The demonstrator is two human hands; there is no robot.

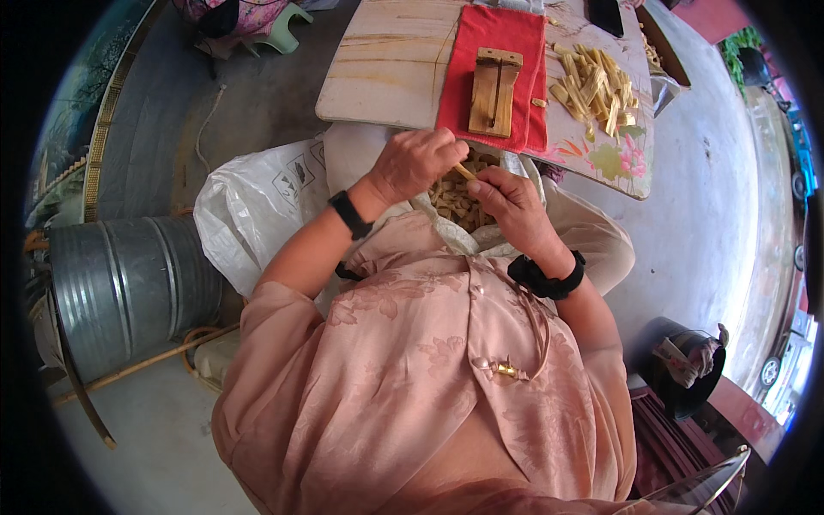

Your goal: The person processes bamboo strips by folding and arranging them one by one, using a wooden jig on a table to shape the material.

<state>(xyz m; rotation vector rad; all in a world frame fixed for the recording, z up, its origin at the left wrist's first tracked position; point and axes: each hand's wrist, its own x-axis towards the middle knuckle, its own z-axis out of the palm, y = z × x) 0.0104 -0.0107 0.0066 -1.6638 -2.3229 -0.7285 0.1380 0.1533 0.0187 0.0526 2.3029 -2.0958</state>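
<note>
My left hand (418, 161) and my right hand (515, 203) meet in front of me, just off the table's near edge, both closed on one thin pale yellow strip (463, 171) that shows between them. What the strip is made of I cannot tell for sure. Below the hands, an open white sack in my lap holds many short yellowish pieces (454, 203). Beyond them, a wooden block with a long slot (492, 96) lies on a folded red cloth (456, 84) on the table. To its right is a heap of dried yellowish strips (595, 87).
The pale table (386, 77) has a rounded front edge; a dark phone (605, 16) lies at its far right. A white plastic bag (257, 199) and a ribbed metal drum (141, 290) stand left. A black bin (682, 367) is at the right, a green stool (280, 32) at the far left.
</note>
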